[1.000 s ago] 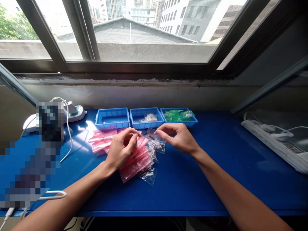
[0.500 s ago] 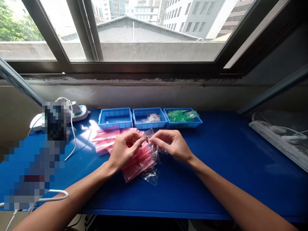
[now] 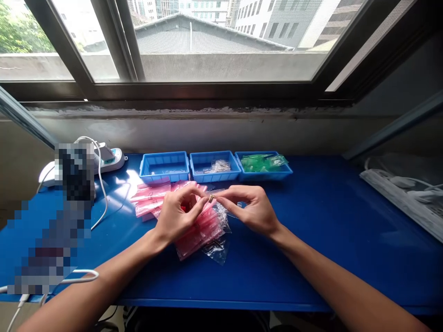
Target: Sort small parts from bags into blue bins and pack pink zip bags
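Observation:
Above the pile of bags, my left hand (image 3: 180, 213) pinches a few small brass-coloured metal pins (image 3: 211, 198) between thumb and forefinger. My right hand (image 3: 254, 210) is closed too, its thumb and fingertips meeting the same pins from the other side. Below lie pink plastic bags (image 3: 194, 240), partly hidden by my left hand. A clear plastic bag (image 3: 217, 251) with dark slender pieces sticks out at the pile's lower right. More clear plastic (image 3: 223, 219) lies under the fingertips; its contents are hard to make out.
Three blue trays line the back: the left tray (image 3: 164, 177) with a few tiny bits, the middle one with silvery pieces (image 3: 220, 166), the right one with green plastic bags (image 3: 258, 163). A power strip (image 3: 116, 160) and cables are left; another strip (image 3: 401, 193) is right.
The pins between my fingertips have tilted from upright to slanting. My right fingers have shifted slightly against them. The camera view has moved a little.

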`<state>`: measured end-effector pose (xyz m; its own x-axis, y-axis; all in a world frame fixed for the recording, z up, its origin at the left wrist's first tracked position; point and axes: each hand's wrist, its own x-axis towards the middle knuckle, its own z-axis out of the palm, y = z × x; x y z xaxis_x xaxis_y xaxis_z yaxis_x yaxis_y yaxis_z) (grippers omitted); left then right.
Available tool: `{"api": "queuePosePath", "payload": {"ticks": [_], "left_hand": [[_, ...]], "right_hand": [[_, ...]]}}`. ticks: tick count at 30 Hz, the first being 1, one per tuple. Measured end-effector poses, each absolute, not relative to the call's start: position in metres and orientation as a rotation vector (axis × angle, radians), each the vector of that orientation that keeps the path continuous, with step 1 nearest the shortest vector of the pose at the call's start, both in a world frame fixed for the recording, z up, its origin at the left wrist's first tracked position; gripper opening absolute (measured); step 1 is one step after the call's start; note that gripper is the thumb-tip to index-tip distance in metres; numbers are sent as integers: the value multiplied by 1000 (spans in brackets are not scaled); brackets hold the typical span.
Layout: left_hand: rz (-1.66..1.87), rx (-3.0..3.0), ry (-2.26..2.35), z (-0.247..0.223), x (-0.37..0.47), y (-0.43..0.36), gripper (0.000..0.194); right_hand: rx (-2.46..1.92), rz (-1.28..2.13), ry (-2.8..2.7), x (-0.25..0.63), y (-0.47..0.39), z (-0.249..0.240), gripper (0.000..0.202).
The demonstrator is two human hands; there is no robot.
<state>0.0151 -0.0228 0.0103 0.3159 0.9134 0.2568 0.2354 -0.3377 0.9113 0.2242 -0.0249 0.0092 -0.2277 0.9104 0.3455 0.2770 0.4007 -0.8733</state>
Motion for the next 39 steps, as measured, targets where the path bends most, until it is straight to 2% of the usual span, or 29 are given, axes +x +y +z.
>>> {"api": "queuePosePath", "payload": {"ticks": [6,11,18,21,24,26,33,39], "left_hand": [[1100,1795,982,8,13,-23,19],[1261,1901,966,8,12,-21,9],[1316,1942,903,6,11,-21,19],[1312,1929,909,7,11,-21,15],[1245,1878,913,9,12,-22,7],[1157,1793,906,10,13,-23,11],[1001,1665,955,13,15,-23,35],[992,1593,950,13,16,-22,36]], "right_hand": [[-1009,993,-1672,224,-27,9,18],[-1010,753,-1758,225,-28,8,23],[-945,571,-1837,228,-30,8,35],[-951,559,-1834,228,-30,10,32],[-965,630,-1808,226,-30,14,20],[-970,710,-1789,225,-30,16,16],[-1028,925,-1778,223,-29,14,34],[-1077,1068,-1721,222,-29,15,40]]}}
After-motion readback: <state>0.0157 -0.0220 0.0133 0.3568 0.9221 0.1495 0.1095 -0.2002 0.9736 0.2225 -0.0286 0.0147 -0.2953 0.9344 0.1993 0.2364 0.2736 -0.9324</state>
